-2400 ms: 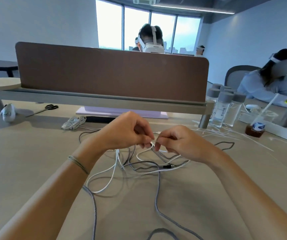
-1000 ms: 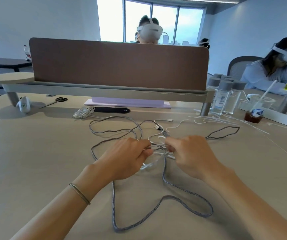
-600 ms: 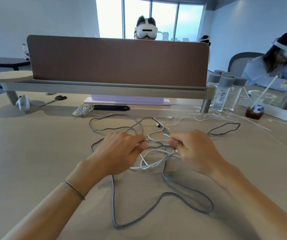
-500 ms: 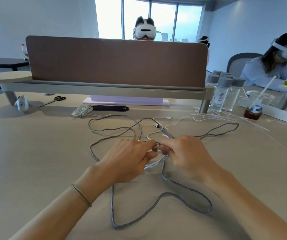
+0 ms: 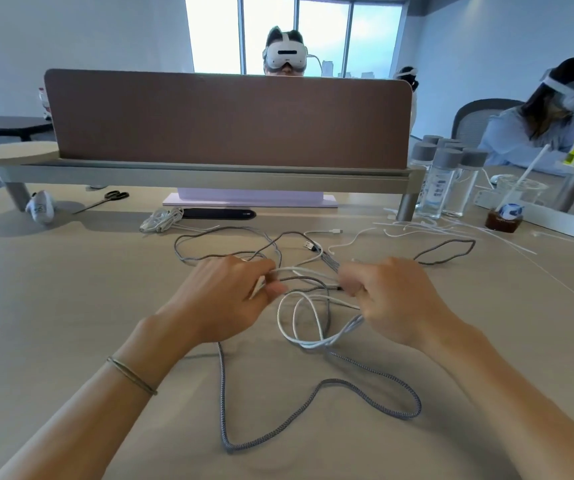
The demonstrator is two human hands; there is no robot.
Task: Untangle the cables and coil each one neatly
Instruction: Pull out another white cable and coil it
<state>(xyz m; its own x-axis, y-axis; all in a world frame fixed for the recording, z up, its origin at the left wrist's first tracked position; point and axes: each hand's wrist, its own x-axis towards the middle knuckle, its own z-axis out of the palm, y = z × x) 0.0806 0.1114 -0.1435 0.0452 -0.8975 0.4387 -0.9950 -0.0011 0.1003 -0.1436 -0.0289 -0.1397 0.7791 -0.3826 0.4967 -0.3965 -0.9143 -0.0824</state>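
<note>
A tangle of cables lies on the beige table [image 5: 71, 306] in front of me. A grey braided cable [image 5: 313, 396] runs in big loops toward me and away behind my hands. A white cable [image 5: 299, 320] hangs in loops between my hands. My left hand [image 5: 223, 299] pinches strands of the tangle at its left side. My right hand [image 5: 393, 299] grips white and grey strands at its right side. The hands are held apart, with strands stretched between them. A USB plug [image 5: 310, 245] lies just beyond the tangle.
A coiled white cable [image 5: 161, 220] and a black bar [image 5: 219, 213] lie under the brown desk divider [image 5: 226, 119]. Scissors [image 5: 112, 196] lie far left. Water bottles [image 5: 445, 181], a cup with a straw [image 5: 507, 216] and a power strip [image 5: 552, 220] stand at the right. People in headsets sit beyond.
My hands have drawn apart from where they met at the tangle's middle, pulling strands taut between them and opening white loops beneath. Earlier they had lowered the tangle toward the table.
</note>
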